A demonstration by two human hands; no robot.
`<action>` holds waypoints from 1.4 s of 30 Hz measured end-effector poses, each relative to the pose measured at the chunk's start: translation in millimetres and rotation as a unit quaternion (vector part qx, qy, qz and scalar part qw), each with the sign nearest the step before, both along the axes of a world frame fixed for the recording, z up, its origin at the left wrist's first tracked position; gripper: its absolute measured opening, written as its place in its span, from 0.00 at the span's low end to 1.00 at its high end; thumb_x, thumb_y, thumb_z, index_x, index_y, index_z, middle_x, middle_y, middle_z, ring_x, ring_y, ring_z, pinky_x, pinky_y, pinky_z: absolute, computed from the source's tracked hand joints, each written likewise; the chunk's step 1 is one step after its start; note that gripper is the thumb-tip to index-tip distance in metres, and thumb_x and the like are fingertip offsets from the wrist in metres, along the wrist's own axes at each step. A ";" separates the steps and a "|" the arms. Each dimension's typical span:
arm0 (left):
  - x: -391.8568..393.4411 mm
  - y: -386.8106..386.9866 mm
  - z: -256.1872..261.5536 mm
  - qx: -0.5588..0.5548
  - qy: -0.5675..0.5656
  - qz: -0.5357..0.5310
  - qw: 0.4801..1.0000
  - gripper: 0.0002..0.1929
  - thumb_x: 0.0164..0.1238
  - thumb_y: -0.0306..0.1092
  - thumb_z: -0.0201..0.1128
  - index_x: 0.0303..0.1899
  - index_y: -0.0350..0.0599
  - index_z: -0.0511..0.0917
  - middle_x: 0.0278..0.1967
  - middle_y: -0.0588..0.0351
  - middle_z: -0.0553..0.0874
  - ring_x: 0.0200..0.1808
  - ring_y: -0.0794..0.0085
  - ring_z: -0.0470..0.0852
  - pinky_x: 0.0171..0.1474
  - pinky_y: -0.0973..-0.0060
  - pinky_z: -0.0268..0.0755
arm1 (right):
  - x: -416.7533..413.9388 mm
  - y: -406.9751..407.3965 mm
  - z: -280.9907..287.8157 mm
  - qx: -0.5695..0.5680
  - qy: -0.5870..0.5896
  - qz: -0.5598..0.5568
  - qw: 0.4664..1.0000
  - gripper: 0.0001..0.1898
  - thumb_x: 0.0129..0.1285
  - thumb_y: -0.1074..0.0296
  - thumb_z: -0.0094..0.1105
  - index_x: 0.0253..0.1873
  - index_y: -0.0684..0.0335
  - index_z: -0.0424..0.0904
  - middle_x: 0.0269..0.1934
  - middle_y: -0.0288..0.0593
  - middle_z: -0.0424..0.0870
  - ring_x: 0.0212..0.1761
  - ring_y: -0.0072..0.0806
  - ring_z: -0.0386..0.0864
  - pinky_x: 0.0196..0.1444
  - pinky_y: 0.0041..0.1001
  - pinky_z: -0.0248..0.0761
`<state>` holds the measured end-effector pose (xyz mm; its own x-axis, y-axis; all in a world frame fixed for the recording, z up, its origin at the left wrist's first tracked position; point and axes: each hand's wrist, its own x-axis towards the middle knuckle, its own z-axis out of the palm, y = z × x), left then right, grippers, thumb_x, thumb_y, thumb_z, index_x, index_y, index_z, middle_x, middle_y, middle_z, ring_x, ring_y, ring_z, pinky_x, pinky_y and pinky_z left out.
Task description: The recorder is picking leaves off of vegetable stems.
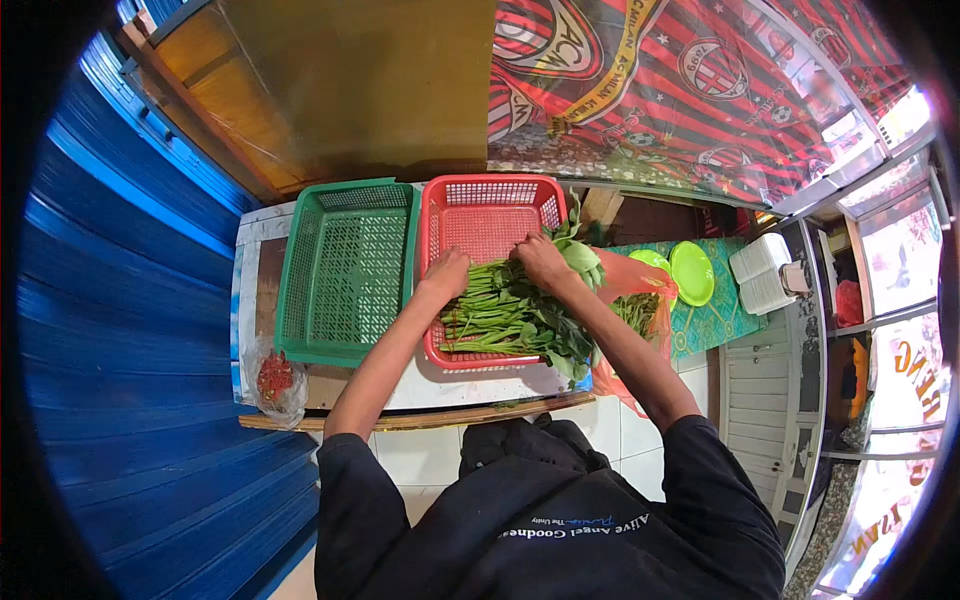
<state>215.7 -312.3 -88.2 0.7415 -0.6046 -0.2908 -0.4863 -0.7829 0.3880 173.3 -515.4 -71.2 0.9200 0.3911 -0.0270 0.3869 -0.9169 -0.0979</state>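
Observation:
A red plastic basket [450, 193] stands before me, its near half covered by leafy green vegetables [487, 319] laid crosswise. Their stems point left, and their dark leaves spill over the right rim. At the stem ends, my left hand [448, 273] has its fingers curled around some of the stems. My right hand [541, 260] grips the leafy part of the same greens, close to a broad pale leaf [581, 256]. Both sets of fingertips are partly hidden.
Left of the red basket is a green plastic basket [352, 277]. A clear bag of red chillies [276, 379] lies at the table's near left corner. To the right are an orange plastic bag [637, 276] with greens, lime-green plates [691, 273] and a white foam container [761, 274].

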 end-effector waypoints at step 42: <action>-390.1 -297.8 -117.9 -0.396 0.158 0.252 0.869 0.21 0.56 0.20 0.49 0.54 0.38 0.69 0.54 0.46 0.73 0.57 0.58 0.71 0.57 0.70 0.63 | -336.9 -307.0 -189.1 0.464 0.201 -0.233 0.831 0.11 0.58 0.73 0.56 0.44 0.74 0.76 0.33 0.49 0.81 0.33 0.29 0.80 0.36 0.28 0.73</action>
<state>-174.4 -610.2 -206.2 0.9291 -0.3295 -0.1680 0.0691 -0.2917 0.9540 -163.5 -822.4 -260.3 0.9671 0.0190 -0.2536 -0.2230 -0.4163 -0.8815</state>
